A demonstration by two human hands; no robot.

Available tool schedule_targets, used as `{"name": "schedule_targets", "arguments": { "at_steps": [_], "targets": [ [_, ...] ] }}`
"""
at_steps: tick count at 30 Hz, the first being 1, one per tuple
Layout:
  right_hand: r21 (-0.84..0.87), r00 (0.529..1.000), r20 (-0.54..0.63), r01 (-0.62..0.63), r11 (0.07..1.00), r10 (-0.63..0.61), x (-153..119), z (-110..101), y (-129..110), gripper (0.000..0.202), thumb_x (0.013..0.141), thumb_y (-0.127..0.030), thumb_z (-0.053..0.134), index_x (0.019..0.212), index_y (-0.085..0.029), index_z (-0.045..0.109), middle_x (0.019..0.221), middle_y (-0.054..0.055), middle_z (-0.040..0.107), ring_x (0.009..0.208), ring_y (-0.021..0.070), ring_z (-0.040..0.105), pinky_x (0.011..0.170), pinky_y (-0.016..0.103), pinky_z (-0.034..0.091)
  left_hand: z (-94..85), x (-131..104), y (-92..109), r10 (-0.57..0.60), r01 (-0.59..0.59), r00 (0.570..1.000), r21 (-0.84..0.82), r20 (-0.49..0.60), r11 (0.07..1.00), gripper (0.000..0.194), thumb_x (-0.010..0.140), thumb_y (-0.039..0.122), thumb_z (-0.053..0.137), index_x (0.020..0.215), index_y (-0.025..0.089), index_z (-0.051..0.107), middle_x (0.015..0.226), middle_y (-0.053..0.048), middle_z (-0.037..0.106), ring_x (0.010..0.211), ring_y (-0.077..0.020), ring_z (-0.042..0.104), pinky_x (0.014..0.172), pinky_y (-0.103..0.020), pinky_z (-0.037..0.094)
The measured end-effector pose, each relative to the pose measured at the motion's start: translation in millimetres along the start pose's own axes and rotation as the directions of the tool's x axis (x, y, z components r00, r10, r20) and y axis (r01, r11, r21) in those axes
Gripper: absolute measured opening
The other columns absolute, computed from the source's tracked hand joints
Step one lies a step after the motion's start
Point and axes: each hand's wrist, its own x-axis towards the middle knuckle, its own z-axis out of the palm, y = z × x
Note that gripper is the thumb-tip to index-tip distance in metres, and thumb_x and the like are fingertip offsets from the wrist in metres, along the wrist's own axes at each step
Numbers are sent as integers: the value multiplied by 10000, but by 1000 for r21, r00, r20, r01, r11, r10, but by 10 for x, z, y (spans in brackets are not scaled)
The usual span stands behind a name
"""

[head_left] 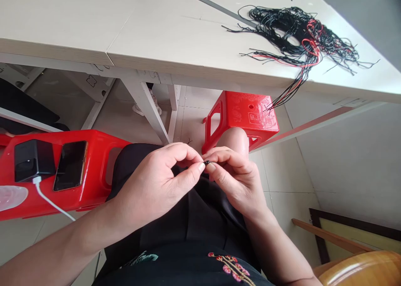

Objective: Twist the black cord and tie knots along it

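Over my lap, my left hand (169,173) and my right hand (236,175) meet fingertip to fingertip. Both pinch a small black piece (206,163), with thumbs and index fingers closed on it from either side. Most of the piece is hidden by the fingertips, so its shape is hard to make out. Beyond my hands, a tangled bundle of black cords (291,31) with some red ones lies on the pale table (78,23). Some cord ends hang over the table's front edge. A flat grey metal strip (216,7) reaches under the bundle.
A red stool (250,115) stands under the table. At my left, another red stool (97,160) bears a phone (70,165), a black box-like device (34,160) with a white cable, and a clear plastic item (12,197). A wooden chair part (363,271) is at lower right.
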Motion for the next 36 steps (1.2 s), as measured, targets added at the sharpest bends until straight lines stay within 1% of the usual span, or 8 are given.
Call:
{"name": "schedule_targets", "arguments": {
  "at_steps": [4, 8, 11, 19, 25, 29, 32, 36],
  "targets": [
    [96, 992, 19, -124, 988, 122, -20, 41, -42, 32, 861, -185, 630, 833, -200, 628, 603, -57, 584, 462, 37, 487, 441, 140, 431, 5, -2, 15, 25, -24, 999, 30, -36, 999, 129, 870, 221, 578, 750, 198, 620, 711, 50, 618, 653, -78, 576, 624, -191, 456],
    [64, 993, 2, -120, 991, 120, -18, 65, -50, 103, 787, -167, 678, 880, -187, 641, 653, -29, 630, 498, 50, 504, 451, 157, 440, 3, 2, 10, 2, -2, 1000, 39, -5, 999, 134, 872, 230, 573, 754, 198, 630, 721, 41, 621, 654, -86, 571, 604, -197, 450],
    [-5, 991, 10, -134, 991, 134, -3, 37, -57, 21, 795, -167, 649, 808, -178, 637, 663, -7, 649, 552, 74, 552, 495, 181, 470, -1, -2, 14, -30, 30, 999, 20, 16, 999, 135, 876, 251, 578, 766, 197, 636, 704, 39, 619, 639, -89, 570, 593, -201, 455],
    [51, 931, 123, -352, 935, 344, -10, -31, 17, 120, 857, -265, 604, 781, -174, 588, 607, -40, 568, 500, 45, 435, 456, 144, 361, 18, -3, 10, 25, -25, 1000, 8, -5, 1000, 126, 865, 191, 569, 746, 181, 609, 742, 24, 614, 684, -92, 596, 622, -198, 479],
    [47, 966, 135, -229, 972, 221, 11, -10, 11, 88, 851, -229, 606, 792, -172, 575, 651, -35, 559, 555, 54, 461, 504, 158, 397, 23, -21, -27, -13, 17, 999, -114, 38, 993, 84, 889, 204, 566, 850, 196, 640, 772, 31, 642, 688, -85, 625, 620, -180, 510],
    [-39, 979, 105, -170, 985, 173, 19, 5, -16, 65, 840, -212, 594, 787, -182, 573, 666, -26, 557, 575, 71, 477, 514, 179, 420, 21, -52, -55, 48, -49, 999, -30, -9, 998, 95, 883, 191, 572, 805, 194, 626, 773, 25, 626, 690, -86, 616, 638, -187, 508],
    [-130, 985, 84, -141, 981, 152, 5, 1, -40, 70, 854, -213, 579, 789, -186, 578, 666, -23, 564, 578, 76, 480, 510, 183, 416, 21, -51, -79, 130, -126, 989, 55, -74, 990, 52, 876, 181, 581, 894, 192, 628, 860, 5, 644, 748, -101, 634, 693, -208, 520],
    [-183, 975, 117, -167, 969, 190, -1, -16, -86, 81, 877, -225, 572, 810, -183, 584, 660, -17, 608, 571, 80, 521, 509, 185, 434, 6, -18, -85, 193, -187, 980, 114, -44, 976, 95, 889, 179, 554, 862, 185, 644, 835, 2, 636, 757, -105, 629, 711, -210, 511]
  ]
}}
